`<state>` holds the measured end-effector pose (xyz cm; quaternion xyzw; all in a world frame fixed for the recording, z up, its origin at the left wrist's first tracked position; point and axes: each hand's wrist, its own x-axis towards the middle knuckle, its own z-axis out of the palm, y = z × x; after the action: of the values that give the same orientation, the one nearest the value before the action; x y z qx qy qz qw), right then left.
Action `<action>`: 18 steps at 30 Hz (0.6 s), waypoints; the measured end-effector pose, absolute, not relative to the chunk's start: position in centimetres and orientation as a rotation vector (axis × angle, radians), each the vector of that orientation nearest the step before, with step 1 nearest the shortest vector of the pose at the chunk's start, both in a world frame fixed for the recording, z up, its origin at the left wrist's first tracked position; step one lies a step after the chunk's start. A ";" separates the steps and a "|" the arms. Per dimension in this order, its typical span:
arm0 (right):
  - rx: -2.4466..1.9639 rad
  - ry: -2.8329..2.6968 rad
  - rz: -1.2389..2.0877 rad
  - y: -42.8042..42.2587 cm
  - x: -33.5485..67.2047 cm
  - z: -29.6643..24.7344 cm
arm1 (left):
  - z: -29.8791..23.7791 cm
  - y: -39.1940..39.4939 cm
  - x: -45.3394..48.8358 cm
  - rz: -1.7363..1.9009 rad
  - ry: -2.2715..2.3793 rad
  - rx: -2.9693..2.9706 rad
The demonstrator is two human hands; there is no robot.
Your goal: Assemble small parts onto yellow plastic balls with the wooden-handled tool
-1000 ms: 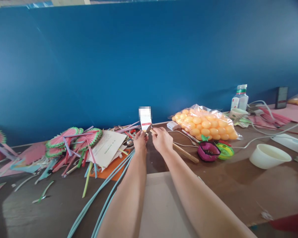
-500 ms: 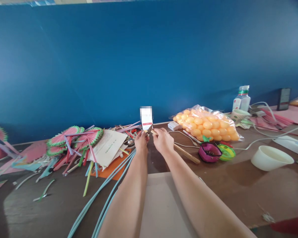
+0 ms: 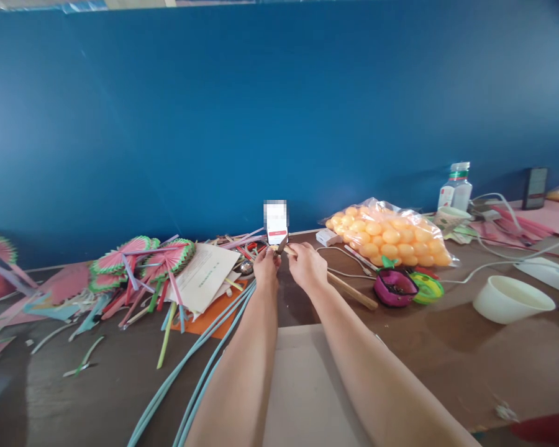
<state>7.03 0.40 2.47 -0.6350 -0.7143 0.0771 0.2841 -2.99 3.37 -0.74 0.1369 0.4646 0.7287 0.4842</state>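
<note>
Both my arms reach far out over a brown table (image 3: 447, 354). My right hand (image 3: 306, 266) is closed round a long wooden stick (image 3: 351, 290) that slants down to the right across the table. My left hand (image 3: 266, 264) is closed on a small dark tool (image 3: 282, 244), whose tip meets the upper end of the stick between my hands. Just behind my hands, a small white and red box (image 3: 276, 230) stands against the blue wall.
Pink and green paper fans (image 3: 140, 257), coloured strips and a printed sheet (image 3: 202, 276) lie at the left. Light blue rods (image 3: 190, 366) run toward me. A bag of orange balls (image 3: 386, 234), a magenta cup (image 3: 394, 287), a white bowl (image 3: 510, 300), a bottle (image 3: 454, 189) and cables sit at the right.
My hands stay together at the end of the stick with barely any movement. The view has shifted slightly.
</note>
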 end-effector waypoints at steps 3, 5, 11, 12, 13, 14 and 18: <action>-1.743 -1.927 0.266 0.6 7.5 2.6 | -0.7 3.5 -3.1 1.811 1.159 0.250; -1.799 -1.955 0.340 0.8 7.9 2.7 | -0.7 3.5 -3.2 1.828 1.152 0.224; -1.929 -2.097 0.510 1.0 8.4 2.4 | -0.6 3.3 -3.4 1.826 1.075 0.295; -1.935 -2.112 0.518 1.0 8.4 2.3 | -0.6 3.2 -3.4 1.825 1.061 0.312; -1.942 -2.121 0.520 1.0 8.3 2.1 | -0.5 3.1 -3.4 1.821 1.049 0.323; -1.946 -2.128 0.518 1.0 8.3 1.9 | -0.5 3.1 -3.4 1.815 1.041 0.332; -1.963 -2.131 0.508 1.3 8.2 1.3 | -0.4 3.0 -3.3 1.785 1.035 0.364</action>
<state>8.20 1.25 1.32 -0.6639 -0.7209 0.1719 0.0998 -3.29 2.96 -0.41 0.1504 0.4278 0.7380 0.4997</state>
